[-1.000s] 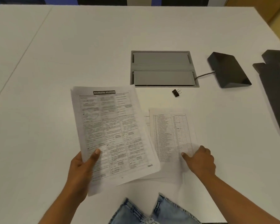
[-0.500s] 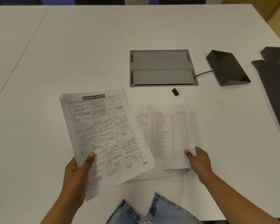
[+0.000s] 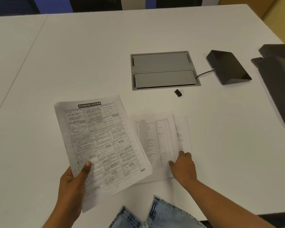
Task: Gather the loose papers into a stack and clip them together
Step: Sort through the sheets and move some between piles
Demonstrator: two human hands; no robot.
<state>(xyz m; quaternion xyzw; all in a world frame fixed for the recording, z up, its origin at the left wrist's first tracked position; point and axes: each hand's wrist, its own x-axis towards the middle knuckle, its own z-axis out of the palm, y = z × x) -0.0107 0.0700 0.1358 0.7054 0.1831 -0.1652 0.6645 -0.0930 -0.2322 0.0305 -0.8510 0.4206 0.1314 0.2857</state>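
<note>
My left hand grips the lower left corner of a printed sheet headed "Banking System", lifted and tilted over the white table. Its right edge overlaps a sheet with a printed table, which my right hand pinches at the lower right corner. Another sheet peeks out from under that one on the right, lying flat. A small black binder clip lies on the table beyond the papers, apart from both hands.
A grey recessed cable box is set into the table behind the clip. To its right sits a dark wedge-shaped device with a cable. A dark object lies at the right edge. Blue jeans show at the near edge.
My right hand went from pressing flat on the table sheet to pinching its corner and sliding it left, uncovering the sheet beneath. The left hand's sheet shifted left.
</note>
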